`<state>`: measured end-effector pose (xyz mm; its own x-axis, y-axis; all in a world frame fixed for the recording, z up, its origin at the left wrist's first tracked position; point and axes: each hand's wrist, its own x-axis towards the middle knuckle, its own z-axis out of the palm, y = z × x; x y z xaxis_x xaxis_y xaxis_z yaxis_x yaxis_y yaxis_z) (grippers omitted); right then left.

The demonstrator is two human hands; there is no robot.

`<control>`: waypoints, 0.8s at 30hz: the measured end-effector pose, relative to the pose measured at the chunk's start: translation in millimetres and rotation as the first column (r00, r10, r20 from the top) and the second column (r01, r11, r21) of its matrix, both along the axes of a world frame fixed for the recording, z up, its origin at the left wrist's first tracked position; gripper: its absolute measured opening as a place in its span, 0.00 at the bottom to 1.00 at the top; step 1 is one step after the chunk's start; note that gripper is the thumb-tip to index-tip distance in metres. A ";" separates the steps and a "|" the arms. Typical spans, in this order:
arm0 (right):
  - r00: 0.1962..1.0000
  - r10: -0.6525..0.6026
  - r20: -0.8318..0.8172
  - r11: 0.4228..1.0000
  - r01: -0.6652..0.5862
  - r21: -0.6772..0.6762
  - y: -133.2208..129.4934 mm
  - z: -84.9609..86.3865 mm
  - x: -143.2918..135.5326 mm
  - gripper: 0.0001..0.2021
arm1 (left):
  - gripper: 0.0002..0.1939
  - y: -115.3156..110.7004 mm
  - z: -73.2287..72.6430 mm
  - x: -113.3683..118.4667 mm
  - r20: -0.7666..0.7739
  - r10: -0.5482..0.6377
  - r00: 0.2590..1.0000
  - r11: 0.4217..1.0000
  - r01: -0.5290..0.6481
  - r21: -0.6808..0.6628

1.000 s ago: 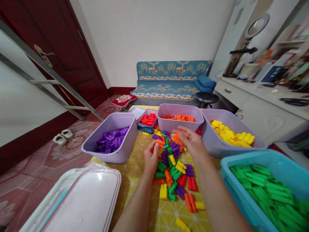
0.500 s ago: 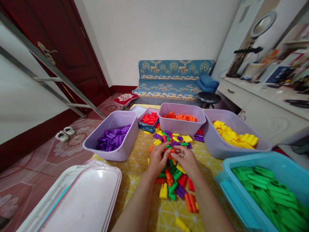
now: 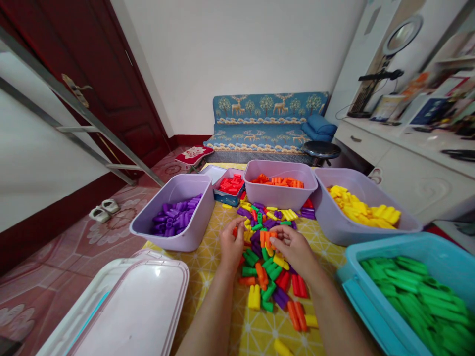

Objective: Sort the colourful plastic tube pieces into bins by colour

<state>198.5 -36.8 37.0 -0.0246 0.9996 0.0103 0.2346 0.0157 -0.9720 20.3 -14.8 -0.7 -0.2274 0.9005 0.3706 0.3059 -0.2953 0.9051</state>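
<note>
Between my hands lies a mixed pile of coloured plastic pieces [image 3: 272,272] on the yellow patterned tablecloth [image 3: 208,277]. My right hand [image 3: 295,247] pinches orange pieces [image 3: 267,239] over the pile. At the pile's left edge, my left hand [image 3: 232,244] has its fingers closed on an orange piece [image 3: 235,231], partly hidden by the fingers. Purple pieces [image 3: 174,217] fill part of the left bin, orange ones [image 3: 284,182] lie in the middle bin, and red ones [image 3: 231,185] are in a small box. Yellow pieces [image 3: 359,210] and green pieces [image 3: 415,287] sit in bins on the right.
Stacked lids [image 3: 137,301] lie at the front left. A metal ladder [image 3: 85,118] leans at the left near the door. Behind the table are a blue sofa [image 3: 267,131] and a black round stool [image 3: 321,150]. A white cabinet [image 3: 408,173] stands at the right.
My hands have moved apart: the left went left, the right slightly right, now showing orange pieces in its fingers. The view has shifted slightly.
</note>
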 end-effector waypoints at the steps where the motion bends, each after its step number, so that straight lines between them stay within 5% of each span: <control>1: 0.995 0.065 0.078 0.998 -0.065 0.006 3.3 2.1 1.7 0.10 | 0.12 -0.2 0.1 0.2 -0.007 0.001 1.000 1.000 -0.001 0.000; 4: 0.979 0.124 0.159 0.989 -0.135 0.060 17.2 19.1 0.9 0.08 | 0.11 -1.8 2.5 3.1 -0.073 -0.051 0.996 0.999 0.052 0.010; 6: 0.996 -0.049 -0.078 0.986 0.060 0.154 26.5 35.3 -3.5 0.12 | 0.11 -3.5 5.9 5.3 -0.122 -0.103 0.987 0.994 0.107 0.033; 8: 0.917 -0.210 -0.339 0.931 0.293 0.219 32.2 46.7 -7.7 0.19 | 0.10 -5.5 10.2 6.9 -0.179 -0.152 0.972 0.985 0.164 0.057; 10: 0.859 -0.282 -0.428 0.886 0.404 0.228 32.8 46.5 -8.8 0.23 | 0.10 -7.6 14.7 8.0 -0.254 -0.208 0.945 0.972 0.229 0.057; 15: 0.948 -0.305 -0.088 0.926 0.317 0.205 19.5 4.2 6.2 0.16 | 0.10 -12.6 22.8 10.5 -0.443 -0.290 0.848 0.947 0.320 -0.007; 19: 0.928 -0.299 0.221 0.948 0.264 0.175 10.0 -23.1 18.8 0.14 | 0.16 -13.9 23.7 11.1 -0.527 -0.317 0.789 0.936 0.351 -0.037; 24: 0.918 -0.291 0.269 0.946 0.235 0.223 4.8 -33.6 15.3 0.10 | 0.13 -12.4 20.8 10.2 -0.511 -0.357 0.781 0.922 0.383 -0.058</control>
